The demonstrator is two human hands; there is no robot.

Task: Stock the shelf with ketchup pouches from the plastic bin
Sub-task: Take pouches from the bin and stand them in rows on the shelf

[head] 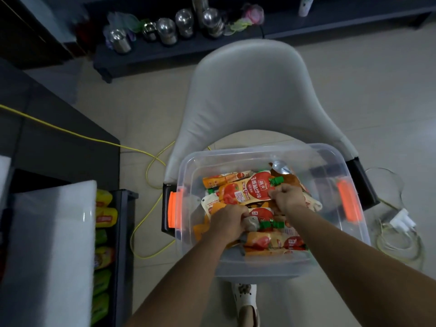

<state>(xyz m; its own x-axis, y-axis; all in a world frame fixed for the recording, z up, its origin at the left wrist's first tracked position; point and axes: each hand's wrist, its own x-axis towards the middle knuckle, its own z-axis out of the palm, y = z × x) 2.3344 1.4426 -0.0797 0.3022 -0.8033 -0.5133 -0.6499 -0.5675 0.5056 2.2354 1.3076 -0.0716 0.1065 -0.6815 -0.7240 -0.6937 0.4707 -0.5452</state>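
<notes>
Both your hands are down in the plastic bin (326, 153), which sits on the seat of the chair (247, 90). Your right hand (289, 199) has its fingers (278, 192) clenched on the top pouch (245, 191), pinching it just below the green cap. That pouch lies flat on the heap with its long axis running across the bin, from the left wall toward the right. Its cap end points right, under your grip. Your left hand (227, 223) is curled round a second pouch (262, 214) at the near-left of the heap, whose green cap pokes out just right of your knuckles. How much of it you hold is hidden by the hand. The shelf (123, 232) stands to the left of the chair, beyond the bin's left wall, with yellow packets (105, 208) already lined up in it. So the lift likely goes up and leftward, and your left hand is the nearer one. The right-hand pouch would have to cross the whole bin, base end leading.
</notes>
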